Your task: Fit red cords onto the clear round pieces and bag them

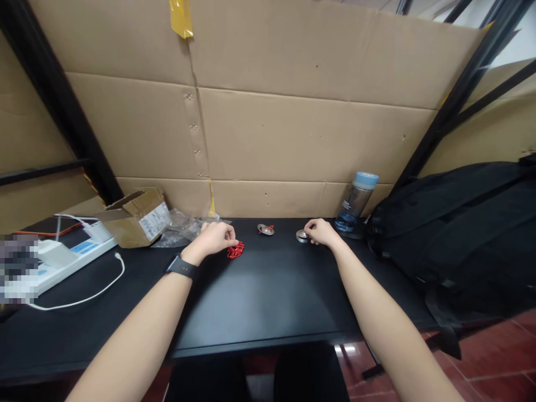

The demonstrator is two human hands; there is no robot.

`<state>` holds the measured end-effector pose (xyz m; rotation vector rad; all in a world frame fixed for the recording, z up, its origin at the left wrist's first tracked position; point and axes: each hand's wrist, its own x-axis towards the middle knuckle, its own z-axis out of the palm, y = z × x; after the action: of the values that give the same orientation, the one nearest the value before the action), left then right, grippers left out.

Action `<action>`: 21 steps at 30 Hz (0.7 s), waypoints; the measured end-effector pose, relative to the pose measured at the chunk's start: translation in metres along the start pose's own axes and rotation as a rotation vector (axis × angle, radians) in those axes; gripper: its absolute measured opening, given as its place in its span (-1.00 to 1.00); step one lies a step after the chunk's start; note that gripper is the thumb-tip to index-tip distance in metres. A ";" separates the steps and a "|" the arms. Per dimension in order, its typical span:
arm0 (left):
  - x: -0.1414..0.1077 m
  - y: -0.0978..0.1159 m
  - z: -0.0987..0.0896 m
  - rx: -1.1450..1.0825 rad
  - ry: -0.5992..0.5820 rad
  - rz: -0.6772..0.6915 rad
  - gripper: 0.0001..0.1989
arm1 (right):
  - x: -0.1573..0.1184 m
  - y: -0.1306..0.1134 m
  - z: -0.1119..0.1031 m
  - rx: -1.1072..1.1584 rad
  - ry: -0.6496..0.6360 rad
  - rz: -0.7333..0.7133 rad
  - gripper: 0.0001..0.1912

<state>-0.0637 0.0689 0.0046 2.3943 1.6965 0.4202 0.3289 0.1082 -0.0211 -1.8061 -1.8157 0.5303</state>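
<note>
At the back of the black table, my left hand (215,237) has its fingers closed at the edge of a bundle of red cord (235,250). To the right, the fingertips of my right hand (320,231) pinch a small, round, silver metal disc (301,237) that seems to rest on the tabletop. Between the hands lie small silver metal discs (265,229) with a bit of red cord on them; neither hand touches these. The undersides of both hands' fingers are partly hidden.
On the left are an opened cardboard box (138,218), clear plastic wrapping (180,228) and a white power strip (71,265) with a white cable (98,294). A blue-lidded bottle (355,202) and a black backpack (452,234) stand right. A cardboard wall (272,134) closes the back.
</note>
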 end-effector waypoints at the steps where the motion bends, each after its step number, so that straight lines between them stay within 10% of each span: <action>1: 0.000 0.000 0.000 0.001 -0.008 0.005 -0.79 | 0.000 0.000 -0.001 -0.042 0.003 -0.010 -0.87; 15: 0.005 -0.006 0.008 -0.015 0.051 0.199 -0.72 | -0.006 -0.003 -0.002 -0.336 0.060 -0.125 -0.77; 21: 0.004 -0.005 0.008 0.022 0.075 0.243 -0.73 | -0.015 -0.038 0.032 -0.305 0.172 -0.578 -0.64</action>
<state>-0.0638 0.0746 -0.0043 2.6425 1.4482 0.5356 0.2788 0.0943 -0.0249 -1.3414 -2.2477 -0.1233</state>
